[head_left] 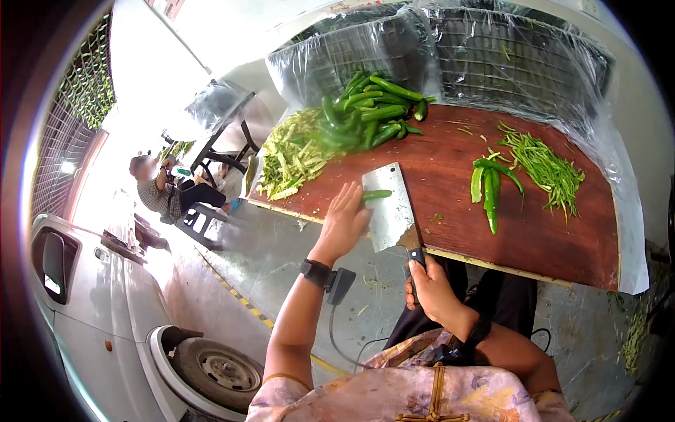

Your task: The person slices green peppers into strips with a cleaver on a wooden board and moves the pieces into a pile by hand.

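The person's left forearm reaches up from the lower middle of the view, the elbow a little bent, and the left hand (344,219) lies with its back upward over the near edge of the red-brown table (450,183). Its fingers are stretched nearly straight and close together, pointing toward the far side, with the tips just beside the left edge of the cleaver (391,204). The hand is unfolded rather than clenched; its palm is hidden, so whether it presses on anything beneath cannot be told.

The right forearm comes in from the lower right, angled up and leftward. The right hand (430,290) is closed around the black handle, fingers wrapped, just off the table's near edge. The broad blade extends away from the person, tilted slightly left, its flat face showing.

A short green pepper (377,194) appears against the upper left of the blade, near the left fingertips; whether the fingers touch it is unclear. Beyond the left hand lie a heap of pale green shreds (292,155) and a pile of whole green peppers (383,109). To the right of the blade, a few peppers (490,190) lie near a spread of thin green strips (545,169)
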A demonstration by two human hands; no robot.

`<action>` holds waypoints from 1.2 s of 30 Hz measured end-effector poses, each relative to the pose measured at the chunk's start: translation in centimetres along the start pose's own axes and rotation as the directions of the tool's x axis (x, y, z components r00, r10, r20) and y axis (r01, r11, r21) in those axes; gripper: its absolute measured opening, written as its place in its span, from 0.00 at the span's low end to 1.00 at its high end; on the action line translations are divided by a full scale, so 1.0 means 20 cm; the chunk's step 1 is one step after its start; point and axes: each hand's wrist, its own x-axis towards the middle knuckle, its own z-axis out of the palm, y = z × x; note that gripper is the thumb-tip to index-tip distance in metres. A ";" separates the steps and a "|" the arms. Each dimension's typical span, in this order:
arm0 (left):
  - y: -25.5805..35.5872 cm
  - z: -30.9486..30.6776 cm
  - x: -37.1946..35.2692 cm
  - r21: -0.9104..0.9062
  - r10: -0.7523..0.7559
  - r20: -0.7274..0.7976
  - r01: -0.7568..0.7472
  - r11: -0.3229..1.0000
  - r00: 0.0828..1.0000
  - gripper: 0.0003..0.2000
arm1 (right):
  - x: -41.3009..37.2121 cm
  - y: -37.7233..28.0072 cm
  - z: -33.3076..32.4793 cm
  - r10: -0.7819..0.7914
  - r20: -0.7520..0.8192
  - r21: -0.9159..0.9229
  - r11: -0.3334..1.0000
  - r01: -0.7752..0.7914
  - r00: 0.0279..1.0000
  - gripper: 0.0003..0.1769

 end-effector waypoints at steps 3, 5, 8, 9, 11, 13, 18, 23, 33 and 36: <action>0.00 -0.04 -0.01 -0.207 -0.167 0.002 0.164 0.964 0.986 0.29 | 0.00 0.01 0.00 -0.029 0.008 -0.001 1.000 0.029 1.000 0.10; -0.03 -0.02 -0.06 -0.083 -0.144 -0.001 0.143 0.986 0.990 0.29 | -0.01 0.01 -0.03 -0.018 0.008 0.016 1.000 0.018 1.000 0.10; -0.04 -0.01 -0.10 0.068 -0.128 0.014 0.126 0.990 0.992 0.28 | -0.03 0.01 -0.07 -0.029 0.045 0.015 1.000 0.028 0.999 0.11; -0.02 -0.01 -0.08 0.092 -0.153 0.027 0.150 0.984 0.988 0.29 | -0.05 0.00 -0.07 0.000 0.050 0.052 0.999 -0.003 0.999 0.11; -0.01 -0.01 -0.08 0.118 -0.182 0.032 0.177 0.977 0.983 0.30 | -0.10 -0.03 -0.08 0.042 0.065 0.090 0.995 -0.048 0.997 0.13; 0.00 0.00 -0.07 0.110 -0.162 0.033 0.158 0.981 0.986 0.30 | -0.14 -0.03 -0.11 0.061 0.083 0.111 0.991 -0.070 0.995 0.12; 0.03 0.01 -0.08 0.102 -0.167 0.018 0.164 0.981 0.986 0.29 | -0.15 -0.01 -0.11 0.098 0.103 0.124 0.986 -0.111 0.990 0.12; 0.02 0.02 -0.09 0.077 -0.116 -0.031 0.118 0.990 0.993 0.26 | -0.14 -0.02 -0.11 0.067 0.101 0.112 0.991 -0.078 0.993 0.12; 0.07 0.04 -0.03 0.051 0.007 -0.383 0.013 0.999 0.924 0.11 | -0.24 -0.05 -0.18 0.094 0.116 0.165 0.980 -0.112 0.989 0.13; 0.07 0.05 -0.03 0.037 0.017 -0.396 -0.003 0.999 0.918 0.12 | -0.26 -0.06 -0.21 0.107 0.148 0.202 0.970 -0.136 0.983 0.12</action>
